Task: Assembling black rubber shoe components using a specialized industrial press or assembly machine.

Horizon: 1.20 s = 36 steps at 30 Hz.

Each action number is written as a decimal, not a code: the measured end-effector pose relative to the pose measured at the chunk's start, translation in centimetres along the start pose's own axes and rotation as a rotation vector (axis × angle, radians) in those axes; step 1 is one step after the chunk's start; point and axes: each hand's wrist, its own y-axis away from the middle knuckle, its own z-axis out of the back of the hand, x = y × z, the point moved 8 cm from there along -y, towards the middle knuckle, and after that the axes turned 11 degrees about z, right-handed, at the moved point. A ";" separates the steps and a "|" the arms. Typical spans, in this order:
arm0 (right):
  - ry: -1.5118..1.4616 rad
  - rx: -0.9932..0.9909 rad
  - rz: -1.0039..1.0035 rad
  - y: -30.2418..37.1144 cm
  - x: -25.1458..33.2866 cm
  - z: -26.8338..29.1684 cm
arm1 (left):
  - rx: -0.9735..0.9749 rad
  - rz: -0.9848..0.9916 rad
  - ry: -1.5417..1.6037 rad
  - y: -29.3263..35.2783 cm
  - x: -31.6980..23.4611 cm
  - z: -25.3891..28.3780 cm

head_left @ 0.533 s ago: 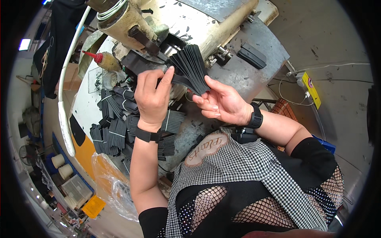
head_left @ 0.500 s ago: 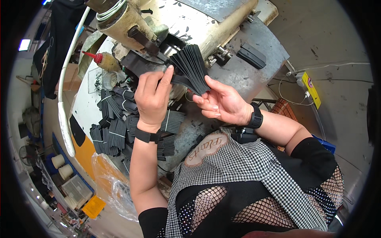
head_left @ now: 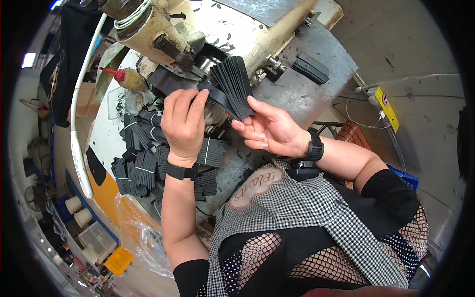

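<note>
A fanned stack of thin black strips [head_left: 231, 84] is gripped at its lower end between the thumb and fingers of my right hand [head_left: 274, 127]. One black strip [head_left: 217, 96] splays away from the stack toward the left. My left hand [head_left: 184, 127] pinches the far end of that strip, its fingertips close together. Both hands are right in front of the cream-coloured machine head [head_left: 143, 32], with the strip's end near its dark metal parts. Left of and below my left hand lie several bundles of black strips [head_left: 144, 168] tied with white bands.
A bottle with a red nozzle [head_left: 129, 79] stands left of the machine. More black pieces [head_left: 310, 68] rest on the grey metal plate [head_left: 334, 59] at right, among dark scraps. A white rod-like cable [head_left: 75, 123] hangs at left, above clear plastic wrap [head_left: 141, 237].
My left hand has shifted slightly left and down, its fingers drawn closer together on the strip's end. The stack in my right hand has moved a little to the left.
</note>
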 end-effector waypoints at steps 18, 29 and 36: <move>0.013 -0.061 0.003 0.3 0.4 0.8 | -0.050 0.034 0.091 0.1 0.1 0.1; -0.011 0.005 0.016 0.0 0.4 0.9 | -0.018 0.061 0.168 0.1 0.1 -0.5; -0.024 0.019 0.027 0.1 0.7 0.7 | 0.172 -0.026 0.145 -0.2 -1.0 -1.2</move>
